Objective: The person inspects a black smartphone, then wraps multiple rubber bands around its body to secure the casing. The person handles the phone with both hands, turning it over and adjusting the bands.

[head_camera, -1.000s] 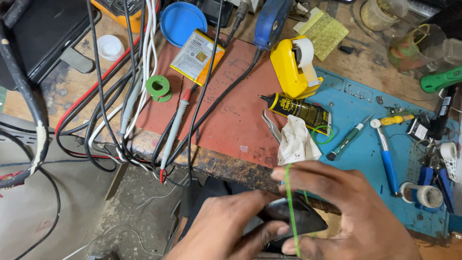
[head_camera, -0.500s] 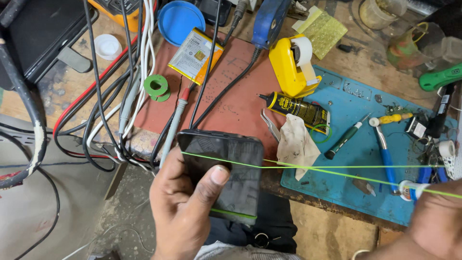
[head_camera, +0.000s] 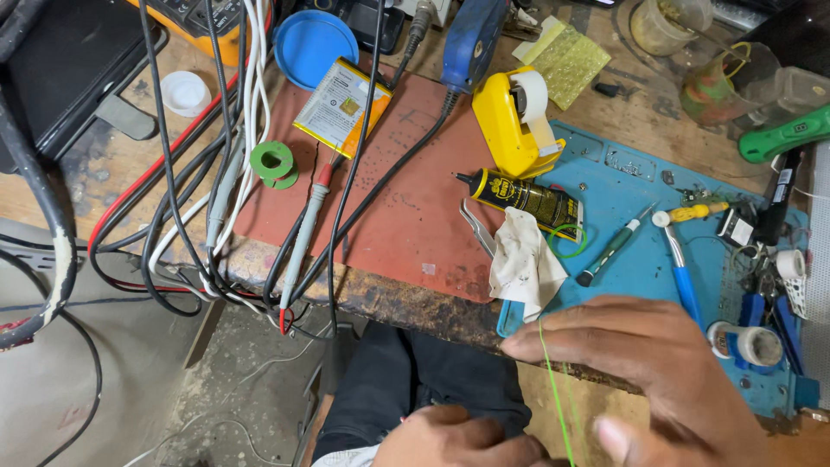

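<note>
My right hand (head_camera: 644, 376) hovers low over the bench's front edge with its fingers spread. A thin green elastic band (head_camera: 555, 393) runs taut from its index fingertip down towards its thumb. My left hand (head_camera: 462, 439) is at the bottom edge, above my dark trousers, knuckles up and fingers curled. What it holds is out of sight; the dark phone seen earlier is not visible. A white rag (head_camera: 523, 264) lies just beyond my right fingertips.
A red mat (head_camera: 406, 182) and a blue mat (head_camera: 640, 173) cover the bench. On them lie a yellow tape dispenser (head_camera: 519, 121), a black glue tube (head_camera: 527, 195), tweezers (head_camera: 475, 229), a green screwdriver (head_camera: 609, 246) and a battery (head_camera: 341, 104). Cables (head_camera: 220, 190) hang at the left.
My left hand and the dark phone have dropped to the bottom edge, the phone now hidden. My right hand moved in from the right, and the green band now runs vertically.
</note>
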